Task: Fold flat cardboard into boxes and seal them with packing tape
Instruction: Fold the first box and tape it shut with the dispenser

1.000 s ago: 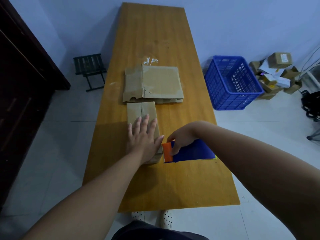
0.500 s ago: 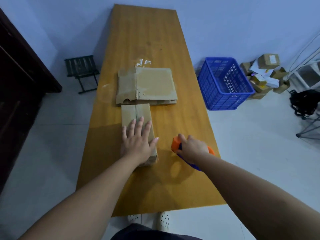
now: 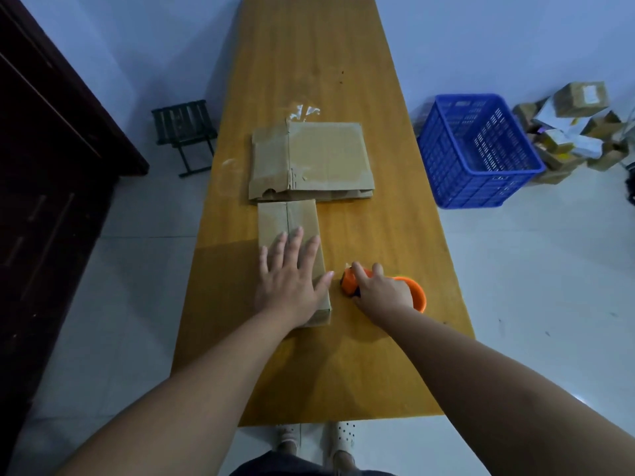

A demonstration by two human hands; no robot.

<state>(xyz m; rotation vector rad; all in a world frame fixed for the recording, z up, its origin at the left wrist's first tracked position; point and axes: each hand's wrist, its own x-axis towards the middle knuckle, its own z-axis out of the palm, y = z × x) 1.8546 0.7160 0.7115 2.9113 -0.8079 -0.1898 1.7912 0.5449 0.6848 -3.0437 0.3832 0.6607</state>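
A small folded cardboard box [image 3: 288, 223] lies lengthwise on the wooden table [image 3: 343, 80], with a taped seam running along its top. My left hand [image 3: 290, 278] presses flat on the near half of the box, fingers spread. Just right of the box, my right hand [image 3: 379, 292] grips an orange tape dispenser [image 3: 417, 293] that rests on the table; my hand covers most of it. A stack of flat cardboard [image 3: 316, 159] lies just beyond the box, touching its far end.
A scrap of clear tape [image 3: 304, 111] sits beyond the flat stack. On the floor to the right stands a blue plastic crate [image 3: 477, 149] beside a heap of small boxes [image 3: 570, 125]. A small dark stool [image 3: 184, 130] and a dark cabinet [image 3: 44, 166] are on the left.
My right hand has turned the dispenser from its blue side to orange-up and set it on the table right of the box. My left hand has stayed pressed on the box.
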